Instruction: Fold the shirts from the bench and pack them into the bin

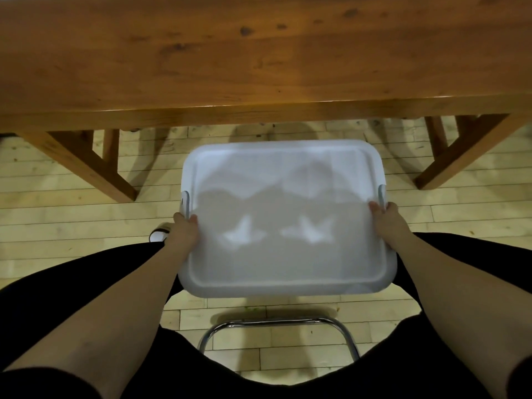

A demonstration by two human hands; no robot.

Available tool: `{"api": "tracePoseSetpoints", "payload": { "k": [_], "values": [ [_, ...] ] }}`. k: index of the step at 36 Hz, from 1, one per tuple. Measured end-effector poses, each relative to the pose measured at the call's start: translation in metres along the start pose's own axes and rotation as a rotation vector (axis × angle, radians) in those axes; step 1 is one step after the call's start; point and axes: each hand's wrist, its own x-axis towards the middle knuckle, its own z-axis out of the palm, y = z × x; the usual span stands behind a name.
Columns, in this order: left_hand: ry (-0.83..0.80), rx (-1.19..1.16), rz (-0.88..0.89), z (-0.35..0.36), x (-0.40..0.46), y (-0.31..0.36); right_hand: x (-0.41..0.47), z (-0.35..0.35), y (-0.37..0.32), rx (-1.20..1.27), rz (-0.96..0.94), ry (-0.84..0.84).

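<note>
Head view, looking down past the knees. Bench across the top, wooden, no shirts to be seen on the stretch in view. Below it, on the plank floor, the bin, white, with its lid on and a grey latch at each side. Contents hidden under the lid.

Left hand at the bin's left edge, fingers curled over the rim just below the left latch. Right hand at the right edge, thumb on top of the lid, fingers wrapped round the rim beside the right latch. Both gripping the bin, nothing else held.

A shoe toe just beside the left hand. Chrome chair frame lower down, between the legs.

Step in hand, judging by the grip at both latches: either closing up or opening the bin; impossible to tell which from this alone. With no shirts in sight, probably near one end of the task.

Next move, if opening: both latches freed together, lid lifted level and set aside within reach. If closing: latches pressed home evenly, rim seated all round.
</note>
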Motion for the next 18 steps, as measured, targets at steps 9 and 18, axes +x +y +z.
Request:
{"api": "tracePoseSetpoints", "payload": {
  "k": [9,18],
  "values": [
    [-0.102,0.002,-0.077,-0.014,-0.008,0.013,-0.006,-0.002,-0.007,-0.055,0.033,-0.023],
    [-0.157,-0.094,0.021,-0.036,-0.039,0.035,-0.03,-0.019,-0.027,-0.163,0.003,-0.078]
  ]
}}
